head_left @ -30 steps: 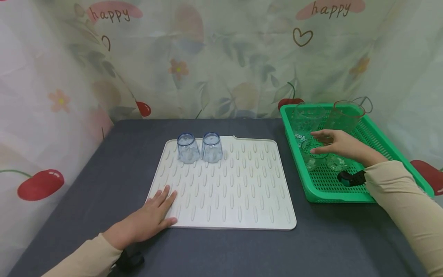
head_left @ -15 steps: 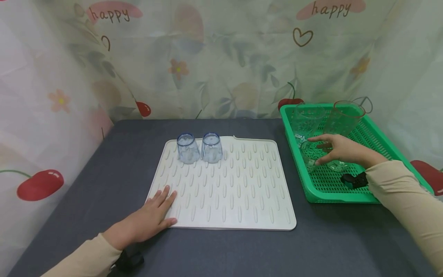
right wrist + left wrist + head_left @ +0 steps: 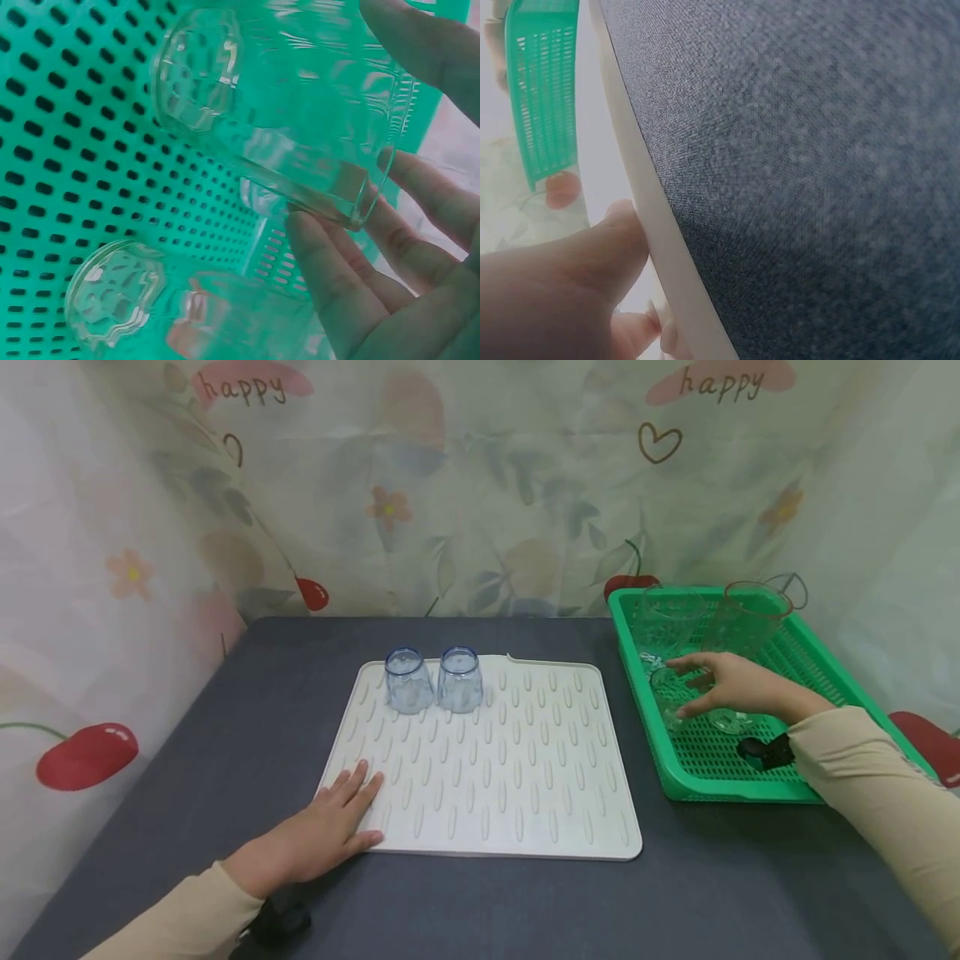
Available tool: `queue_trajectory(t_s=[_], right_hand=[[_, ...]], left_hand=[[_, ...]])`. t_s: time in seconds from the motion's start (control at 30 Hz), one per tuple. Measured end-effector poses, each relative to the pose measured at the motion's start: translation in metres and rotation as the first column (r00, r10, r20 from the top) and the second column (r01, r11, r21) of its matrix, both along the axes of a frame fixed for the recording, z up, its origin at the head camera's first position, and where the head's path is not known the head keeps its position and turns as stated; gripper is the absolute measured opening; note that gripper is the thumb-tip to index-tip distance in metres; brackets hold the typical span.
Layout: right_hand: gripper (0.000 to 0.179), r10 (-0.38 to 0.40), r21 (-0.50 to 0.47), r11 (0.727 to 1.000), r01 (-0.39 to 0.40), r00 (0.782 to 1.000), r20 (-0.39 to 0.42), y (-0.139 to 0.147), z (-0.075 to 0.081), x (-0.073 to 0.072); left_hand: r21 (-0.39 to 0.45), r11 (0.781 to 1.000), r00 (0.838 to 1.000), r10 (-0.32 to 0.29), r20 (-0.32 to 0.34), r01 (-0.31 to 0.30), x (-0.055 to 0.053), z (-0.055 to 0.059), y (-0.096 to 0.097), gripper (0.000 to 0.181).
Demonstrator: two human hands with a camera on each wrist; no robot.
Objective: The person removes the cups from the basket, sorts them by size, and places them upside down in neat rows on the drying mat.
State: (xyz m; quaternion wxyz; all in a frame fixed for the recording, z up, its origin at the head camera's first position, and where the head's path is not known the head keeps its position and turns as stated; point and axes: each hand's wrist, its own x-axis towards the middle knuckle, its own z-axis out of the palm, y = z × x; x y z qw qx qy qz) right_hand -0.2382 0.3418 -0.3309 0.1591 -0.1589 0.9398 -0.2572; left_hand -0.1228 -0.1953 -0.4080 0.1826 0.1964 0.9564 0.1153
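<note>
1. Head view, surface: dark blue-grey tabletop (image 3: 495, 906), its woven grain plain up close in the left wrist view.
2. Room: pale hanging cloth (image 3: 480, 485) at the back and both sides, printed with cherries, flowers, leaves, hearts and "happy".
3. White mat (image 3: 510, 768), flat on the table before you: near-rectangular, rounded corners, rows of slim oval ridges.
4. Your left hand (image 3: 318, 835): fingers spread, palm down on the mat's near left corner.
5. Two bluish glasses, one (image 3: 408, 682) just beside the other (image 3: 460, 682), darker blue at the top ring; placed at the mat's far left.
6. Green plastic basket (image 3: 735, 790), right of the mat: slotted walls and floor, smooth thick rim.
7. Clear glass (image 3: 292, 112), inside the basket near its left wall: thin, smooth rim, patterned base.
8. Your right hand (image 3: 735, 683), in the basket: thumb and fingers pinching that glass near its rim.
9. Second clear glass (image 3: 112, 296), beside it: rippled base.
10. Red-rimmed glass (image 3: 750, 622) with a looped handle, at the basket's far end.
</note>
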Motion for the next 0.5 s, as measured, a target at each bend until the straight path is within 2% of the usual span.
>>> queue_trajectory(t_s=[0.23, 0.5], right_hand=[[0.084, -0.049, 0.014, 0.999, 0.049, 0.999, -0.021, -0.002, 0.014, 0.007], [0.086, -0.133, -0.010, 0.991, 0.133, 0.988, -0.079, -0.001, 0.042, 0.021]], left_hand=[[-0.010, 1.000, 1.000, 0.012, 0.010, -0.012, -0.002, 0.000, 0.000, 0.083], [0.111, 0.994, 1.000, -0.020, 0.010, 0.019, -0.003, 0.008, -0.005, 0.085]])
